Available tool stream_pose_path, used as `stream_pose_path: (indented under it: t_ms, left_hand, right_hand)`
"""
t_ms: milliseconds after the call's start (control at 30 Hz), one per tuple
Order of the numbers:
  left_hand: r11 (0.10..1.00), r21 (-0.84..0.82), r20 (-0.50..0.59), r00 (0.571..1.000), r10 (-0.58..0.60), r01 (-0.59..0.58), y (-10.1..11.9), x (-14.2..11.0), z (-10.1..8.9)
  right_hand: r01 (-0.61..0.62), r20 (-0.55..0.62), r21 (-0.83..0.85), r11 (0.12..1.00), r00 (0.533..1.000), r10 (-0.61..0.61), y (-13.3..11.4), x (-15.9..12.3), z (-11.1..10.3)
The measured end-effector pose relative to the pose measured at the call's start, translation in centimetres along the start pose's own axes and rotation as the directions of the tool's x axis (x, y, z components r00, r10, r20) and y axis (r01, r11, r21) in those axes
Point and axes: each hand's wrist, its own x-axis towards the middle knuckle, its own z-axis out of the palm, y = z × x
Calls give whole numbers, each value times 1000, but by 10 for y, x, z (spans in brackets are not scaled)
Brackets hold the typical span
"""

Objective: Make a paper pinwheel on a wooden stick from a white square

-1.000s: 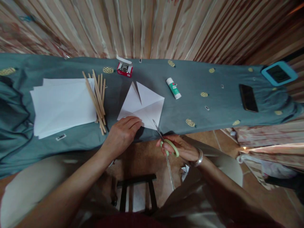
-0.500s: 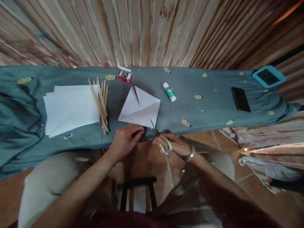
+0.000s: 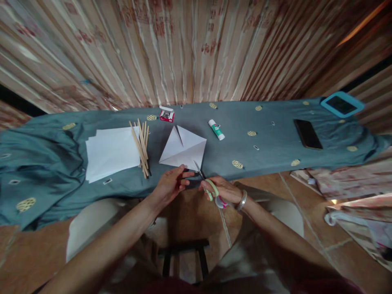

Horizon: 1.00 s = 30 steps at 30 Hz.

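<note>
A creased square of white paper [image 3: 186,153] lies on the cloth with a cut running in from its far corner. My right hand [image 3: 225,190] is shut on scissors with green handles [image 3: 211,188], whose blades reach over the paper's near right edge. Something pink and white shows below the handles, too small to make out. At the near edge of the paper is my left hand [image 3: 173,183], its fingers apart and the thumb against or just beside the edge; I cannot tell if it touches.
Left of the paper are wooden sticks [image 3: 141,148] beside a stack of white sheets [image 3: 113,152]. Behind stands an open red box [image 3: 167,115] of small metal pieces. A glue stick [image 3: 216,130], a phone [image 3: 307,134] and a blue-framed device [image 3: 343,104] lie to the right.
My left hand's fingers have spread from a closed curl near the paper's edge. The scissors stay at the near right corner in my right hand. The camera view has shifted.
</note>
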Motion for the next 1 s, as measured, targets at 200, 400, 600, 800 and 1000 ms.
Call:
stream_pose_path:
  t_ms: [200, 400, 600, 800, 1000]
  left_hand:
    - [999, 32, -5, 999, -41, 42, 2, 1, 6]
    - [994, 91, 13, 998, -67, 65, 7, 10, 16]
    - [989, 145, 56, 998, -14, 6, 4, 16, 17]
    - [951, 238, 184, 970, 156, -198, -9, 14, 10]
    - [933, 227, 151, 957, 249, -279, 6, 10, 5]
  right_hand:
    - [7, 8, 17, 1000, 1000, -7, 4, 3, 1]
    - [16, 23, 38, 999, 1000, -16, 4, 3, 0]
    - [16, 27, 123, 992, 999, -19, -9, -2, 3]
    - [35, 3, 215, 976, 999, -37, -15, -5, 5]
    - [112, 14, 207, 972, 993, -117, -15, -6, 3]
